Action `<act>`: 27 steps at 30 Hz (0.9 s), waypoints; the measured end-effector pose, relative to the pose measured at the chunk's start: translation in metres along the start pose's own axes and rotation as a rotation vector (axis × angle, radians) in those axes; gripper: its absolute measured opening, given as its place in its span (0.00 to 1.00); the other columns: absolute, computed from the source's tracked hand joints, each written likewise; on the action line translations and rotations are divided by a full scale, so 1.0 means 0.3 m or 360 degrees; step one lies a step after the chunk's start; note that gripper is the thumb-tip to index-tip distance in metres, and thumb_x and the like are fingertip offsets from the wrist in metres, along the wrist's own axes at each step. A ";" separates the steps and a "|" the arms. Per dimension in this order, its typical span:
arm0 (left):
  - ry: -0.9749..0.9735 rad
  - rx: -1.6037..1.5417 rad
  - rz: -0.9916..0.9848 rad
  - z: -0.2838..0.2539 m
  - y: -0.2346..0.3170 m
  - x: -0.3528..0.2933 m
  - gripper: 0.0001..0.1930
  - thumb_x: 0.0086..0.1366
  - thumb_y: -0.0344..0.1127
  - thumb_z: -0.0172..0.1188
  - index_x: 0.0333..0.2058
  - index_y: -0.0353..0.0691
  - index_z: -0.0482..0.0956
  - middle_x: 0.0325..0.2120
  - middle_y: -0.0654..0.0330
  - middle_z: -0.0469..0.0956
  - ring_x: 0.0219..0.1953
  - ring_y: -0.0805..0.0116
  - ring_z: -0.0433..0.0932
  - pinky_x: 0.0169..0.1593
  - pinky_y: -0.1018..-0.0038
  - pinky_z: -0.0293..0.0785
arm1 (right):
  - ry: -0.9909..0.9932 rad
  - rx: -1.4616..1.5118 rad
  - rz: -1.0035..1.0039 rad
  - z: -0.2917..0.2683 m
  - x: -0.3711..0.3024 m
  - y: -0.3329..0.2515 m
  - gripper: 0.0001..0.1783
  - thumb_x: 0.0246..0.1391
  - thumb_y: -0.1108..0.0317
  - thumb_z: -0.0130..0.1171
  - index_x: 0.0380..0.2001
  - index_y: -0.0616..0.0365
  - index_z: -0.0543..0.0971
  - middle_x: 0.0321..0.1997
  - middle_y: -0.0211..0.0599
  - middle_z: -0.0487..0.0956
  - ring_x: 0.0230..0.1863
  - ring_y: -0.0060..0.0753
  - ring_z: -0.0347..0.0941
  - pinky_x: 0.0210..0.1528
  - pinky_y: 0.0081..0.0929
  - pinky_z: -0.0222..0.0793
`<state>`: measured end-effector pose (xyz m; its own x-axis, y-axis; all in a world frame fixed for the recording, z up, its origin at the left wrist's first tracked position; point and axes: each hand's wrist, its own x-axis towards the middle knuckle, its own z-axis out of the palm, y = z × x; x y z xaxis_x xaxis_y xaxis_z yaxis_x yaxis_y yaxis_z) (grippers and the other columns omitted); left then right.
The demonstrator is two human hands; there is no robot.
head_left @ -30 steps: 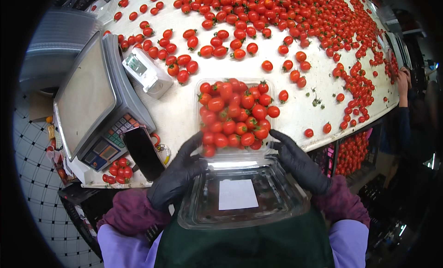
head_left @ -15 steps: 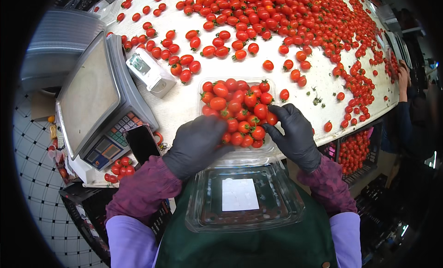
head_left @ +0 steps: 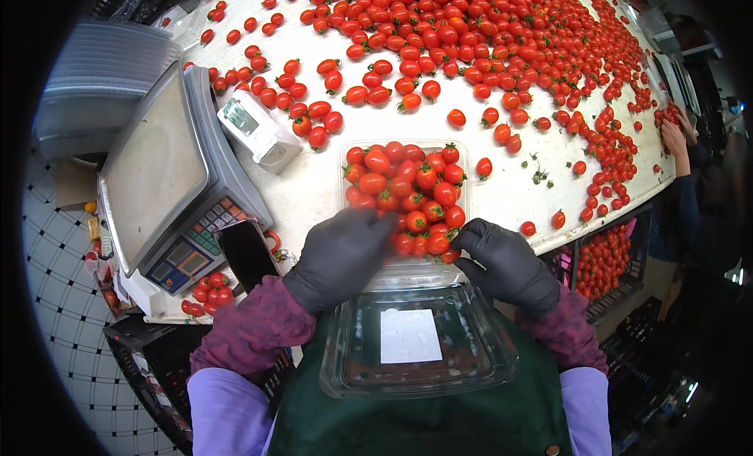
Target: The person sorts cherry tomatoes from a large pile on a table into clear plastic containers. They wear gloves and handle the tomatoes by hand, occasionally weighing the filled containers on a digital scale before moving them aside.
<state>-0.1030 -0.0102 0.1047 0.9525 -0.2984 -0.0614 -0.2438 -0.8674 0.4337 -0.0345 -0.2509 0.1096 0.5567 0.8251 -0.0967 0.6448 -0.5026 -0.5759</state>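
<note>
Right here the left hand (head_left: 341,256), blurred fingers curled, and the right hand (head_left: 506,264), fingers slightly parted, are seemingly arranging tomatoes (head_left: 406,187) heaped in the clear box (head_left: 412,280) on the tabletop (head_left: 314,181), any grip hiding from view, the next nudge probably calling for gentleness.

The person has two gloved hands (head_left: 341,256). Around them: one table (head_left: 400,128), one clamshell (head_left: 471,338), one scale (head_left: 157,162), one phone (head_left: 245,253), one label (head_left: 410,336), and tomatoes (head_left: 447,36) too many to count.
</note>
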 end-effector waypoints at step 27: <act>-0.0014 -0.0479 -0.0060 -0.011 -0.039 -0.029 0.13 0.52 0.38 0.63 0.34 0.38 0.74 0.26 0.57 0.72 0.27 0.63 0.75 0.27 0.71 0.70 | 0.0574 0.1420 0.0420 -0.048 0.263 0.079 0.10 0.50 0.70 0.59 0.36 0.57 0.72 0.28 0.23 0.72 0.27 0.12 0.66 0.30 0.13 0.64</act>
<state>-0.1078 0.0039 0.1033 0.9578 -0.2728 -0.0900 -0.1417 -0.7213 0.6780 0.0322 -0.2014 0.1000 0.8465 0.5130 -0.1422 -0.0696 -0.1582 -0.9849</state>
